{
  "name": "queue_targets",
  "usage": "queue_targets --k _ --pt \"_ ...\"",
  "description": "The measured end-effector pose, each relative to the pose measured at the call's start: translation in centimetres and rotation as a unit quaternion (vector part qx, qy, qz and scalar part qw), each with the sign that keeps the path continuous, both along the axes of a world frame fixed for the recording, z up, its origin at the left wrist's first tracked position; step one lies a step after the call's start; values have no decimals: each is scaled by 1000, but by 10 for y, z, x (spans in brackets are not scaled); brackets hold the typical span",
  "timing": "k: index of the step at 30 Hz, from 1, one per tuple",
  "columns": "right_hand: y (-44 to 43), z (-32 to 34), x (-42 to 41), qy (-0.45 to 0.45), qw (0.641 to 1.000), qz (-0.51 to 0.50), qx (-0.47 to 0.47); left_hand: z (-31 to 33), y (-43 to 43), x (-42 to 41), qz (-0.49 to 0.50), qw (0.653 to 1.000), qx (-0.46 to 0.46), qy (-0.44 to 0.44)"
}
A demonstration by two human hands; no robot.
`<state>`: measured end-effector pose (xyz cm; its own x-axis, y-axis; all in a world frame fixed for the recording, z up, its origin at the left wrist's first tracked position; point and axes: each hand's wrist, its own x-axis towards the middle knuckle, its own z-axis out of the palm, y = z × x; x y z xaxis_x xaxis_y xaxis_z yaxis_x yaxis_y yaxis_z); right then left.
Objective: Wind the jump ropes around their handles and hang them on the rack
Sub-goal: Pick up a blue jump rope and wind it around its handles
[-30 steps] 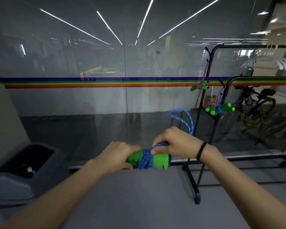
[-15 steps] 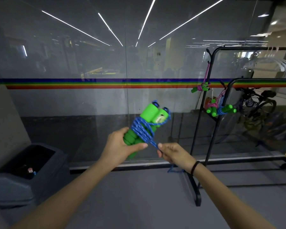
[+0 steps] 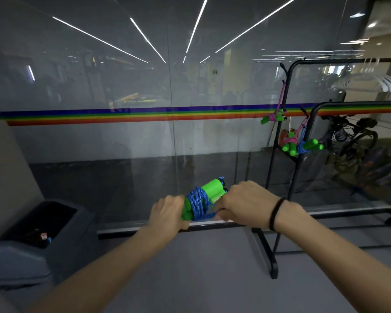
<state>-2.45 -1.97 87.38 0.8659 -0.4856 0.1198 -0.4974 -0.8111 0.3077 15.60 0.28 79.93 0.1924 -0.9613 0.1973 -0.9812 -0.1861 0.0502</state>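
1. Here, seen from a head-worn camera, a person stood before a glass wall, both bare arms reaching forward at mid-frame.
2. The left hand (image 3: pixel 170 210) was closed around the lower ends of two green handles (image 3: pixel 209 190), held together and tilted up toward the right.
3. A blue rope (image 3: pixel 198 203) was coiled in several turns around the middle of the handles, just beside the left hand's fingers.
4. The right hand (image 3: pixel 244 203), a dark band on its wrist, was closed on the free end of the rope, close against the handles; a short strand ran from the coil into its fingers.
5. To the right stood a black rack (image 3: pixel 290 123), well apart from the hands, with three wound ropes (image 3: pixel 301 144) already hanging near its left-hand posts.
6. Judged from this, the winding was nearly done and the end was being secured.
7. To do this well, the strand probably needed steady tension while tucked under a turn, the left grip firm so the handles stayed paired, with a loop left free for hanging.
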Motion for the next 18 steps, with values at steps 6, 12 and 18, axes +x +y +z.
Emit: queue_targets --k 6,12,18 --pt "-15 17 -1 -31 997 67 19 -5 7 -3 -68 995 56 -49" --pt "-72 1 -6 -168 917 76 353 11 19 -11 -238 969 57 33" --pt "-73 -47 -1 -293 724 136 610 2 34 -24 -277 865 66 414"
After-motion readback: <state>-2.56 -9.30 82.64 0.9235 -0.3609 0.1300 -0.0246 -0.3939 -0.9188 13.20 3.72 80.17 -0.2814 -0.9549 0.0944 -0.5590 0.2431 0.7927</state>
